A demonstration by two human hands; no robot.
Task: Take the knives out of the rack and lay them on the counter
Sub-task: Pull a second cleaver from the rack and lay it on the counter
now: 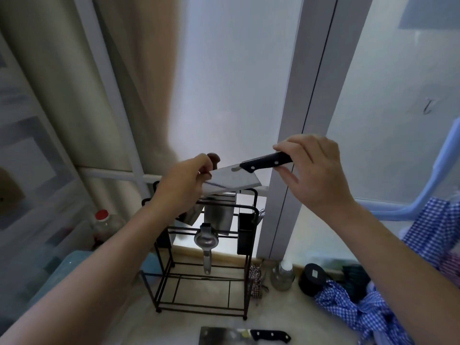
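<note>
A black wire knife rack (249,270) stands on the pale counter (139,329). My right hand (313,175) grips the black riveted handle of a cleaver (231,180), held above the rack with its blade tilted down to the left. My left hand (184,185) is closed on a brown wooden handle (214,159) of another knife just behind that blade; its blade is hidden. Steel blades (219,217) still hang in the rack's top slots. Another black-handled cleaver (224,336) lies flat on the counter at the bottom edge.
A metal squeezer (206,242) hangs on the rack's front. A red-capped bottle (103,225) stands left of the rack. A glass jar (282,275), a black round container (313,278) and blue checked cloth (358,312) sit to the right. Frosted window panes rise behind.
</note>
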